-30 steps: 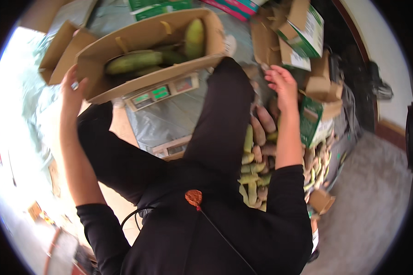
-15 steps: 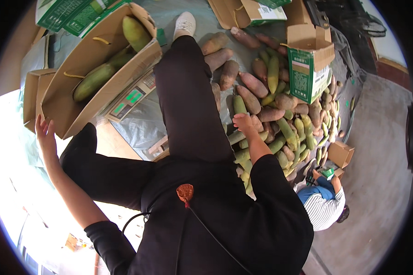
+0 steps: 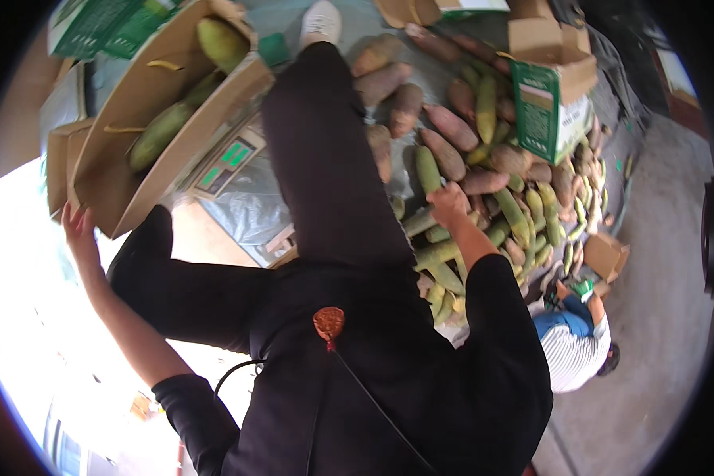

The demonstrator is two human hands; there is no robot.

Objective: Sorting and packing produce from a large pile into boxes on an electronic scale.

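Note:
My right hand is closed round the near end of a green radish at the pile's left edge. Its palm side is hidden. My left hand is at the near corner of a long cardboard box, fingers apart and fingertips against the cardboard. Inside that box lie a few large green radishes, one of them at its far end. The box stands over a scale with a lit green display.
A heap of green and reddish-brown radishes spreads right of my leg. A green-and-brown carton stands upright on it. At the lower right, a person in a striped top works by a small open carton. Another green carton is at the upper left.
My right hand has shifted slightly right and turned, its fingers now wrapped at the green radish's end. My left hand stays by the box corner. The whole view has shifted a little.

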